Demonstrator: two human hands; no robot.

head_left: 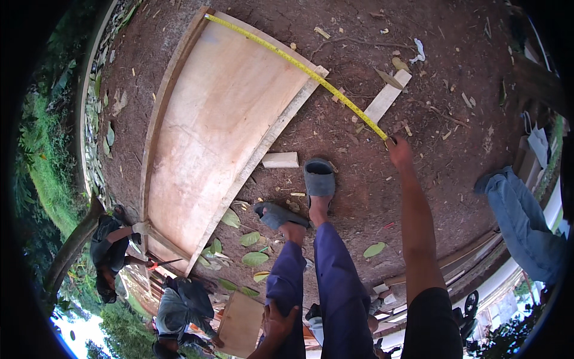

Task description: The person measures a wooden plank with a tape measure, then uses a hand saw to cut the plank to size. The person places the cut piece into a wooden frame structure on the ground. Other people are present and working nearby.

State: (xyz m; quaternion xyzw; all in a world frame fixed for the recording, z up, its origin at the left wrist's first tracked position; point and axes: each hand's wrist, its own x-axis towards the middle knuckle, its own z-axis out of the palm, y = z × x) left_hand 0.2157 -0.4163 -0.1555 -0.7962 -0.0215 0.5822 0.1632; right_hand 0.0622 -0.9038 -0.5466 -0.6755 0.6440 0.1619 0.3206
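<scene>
One right hand (399, 151) is pinching a yellow tape measure (299, 64) running slantwise across the plywood board (215, 131); the left hand (276, 320) is gripping a small board (240, 323).

Fingers of the right hand (399, 149) closed over the near end of the yellow tape measure (299, 63), its case hidden. Left hand (276, 322) at six o'clock, partly cut by the lower edge. At three o'clock, a blue-trousered leg (523, 221) cut off at the rim. At seven o'clock, two crouching people (143, 275), too distorted to read.
</scene>
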